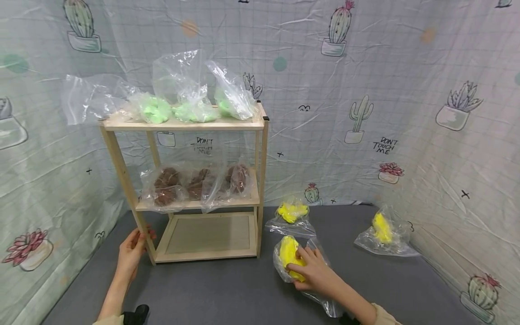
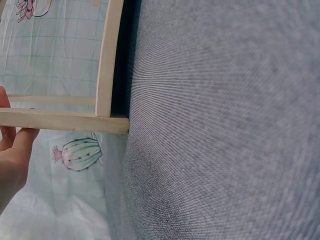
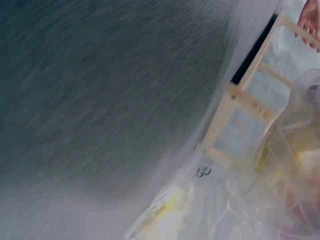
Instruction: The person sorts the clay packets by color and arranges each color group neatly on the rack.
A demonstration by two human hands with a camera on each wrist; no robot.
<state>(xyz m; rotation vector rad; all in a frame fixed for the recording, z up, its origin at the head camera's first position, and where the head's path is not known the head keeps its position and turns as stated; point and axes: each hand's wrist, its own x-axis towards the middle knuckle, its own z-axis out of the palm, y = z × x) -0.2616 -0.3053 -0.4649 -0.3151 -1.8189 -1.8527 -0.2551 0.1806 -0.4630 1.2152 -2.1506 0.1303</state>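
Note:
My left hand [image 1: 131,253] grips the front left leg of a small wooden shelf rack [image 1: 207,258]; in the left wrist view its fingers and thumb lie on either side of that leg [image 2: 60,120]. To the right of the rack, my right hand [image 1: 317,274] holds a clear plastic bag [image 1: 280,266] with a lumpy bright yellow item [image 1: 288,250] inside, fingers bent over it. The bag's loose end trails beneath the hand toward the wrist. Up close in the right wrist view, the clear bag [image 3: 295,200] is blurred, with yellow showing through.
Green items in clear bags [image 1: 195,110] line the top shelf; brown ones in bags [image 1: 197,183] sit on the middle shelf. Two more bagged yellow items, one behind [image 1: 292,212] and one farther right [image 1: 383,228], lie on the grey table [image 1: 211,293]. Cactus-print cloth [image 1: 317,90] encloses the table.

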